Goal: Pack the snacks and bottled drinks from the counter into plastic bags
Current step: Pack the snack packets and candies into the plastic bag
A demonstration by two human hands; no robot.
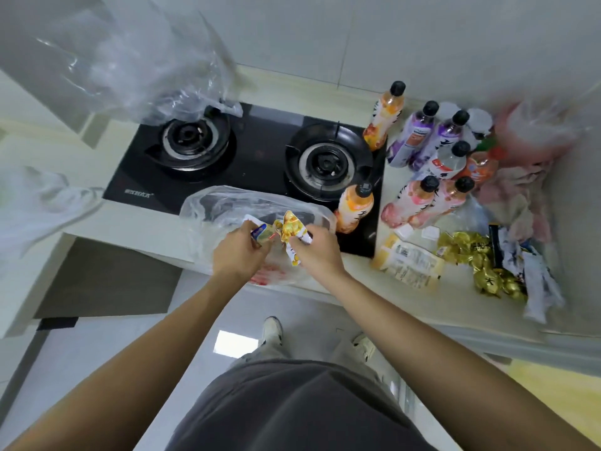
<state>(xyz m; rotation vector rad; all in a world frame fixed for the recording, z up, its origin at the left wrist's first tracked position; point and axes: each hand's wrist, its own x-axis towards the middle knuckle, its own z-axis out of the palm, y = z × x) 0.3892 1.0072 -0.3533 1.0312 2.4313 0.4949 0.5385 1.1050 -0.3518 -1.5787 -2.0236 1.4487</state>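
We have both hands over the open plastic bag [227, 206] at the counter's front edge. Our left hand [239, 253] closes its fingers on a small blue-and-yellow packet [261, 232]; our right hand [317, 249] pinches a yellow snack wrapper [291, 231], the two packets touching between our fingertips, just above the bag's mouth. Right of our right fingers stands an orange bottle [354, 206] on the stove [260, 157]; farther right, more bottles [435, 157] and gold-wrapped snacks [481, 265] wait on the counter.
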